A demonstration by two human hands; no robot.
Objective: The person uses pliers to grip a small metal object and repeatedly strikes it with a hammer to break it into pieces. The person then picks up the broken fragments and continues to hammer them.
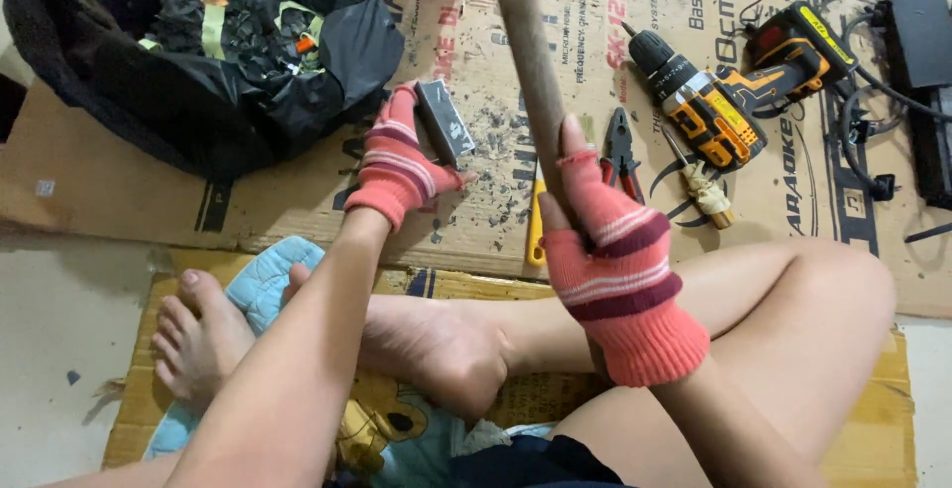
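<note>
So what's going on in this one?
A person sits cross-legged on flattened cardboard, wearing pink striped fingerless gloves. The right hand grips a long brown wooden stick held upright. The left hand reaches out to a small dark rectangular block on the cardboard, amid dark shavings. Nearby lie a yellow-and-black cordless drill, red-handled pliers and an open black bag of scraps.

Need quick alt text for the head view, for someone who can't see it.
Seated cross-legged on cardboard, a person's gloved right hand grips an upright wooden handle while the gloved left hand holds a small dark rectangular block. A yellow cordless drill, pliers and a black bag lie nearby.
</note>
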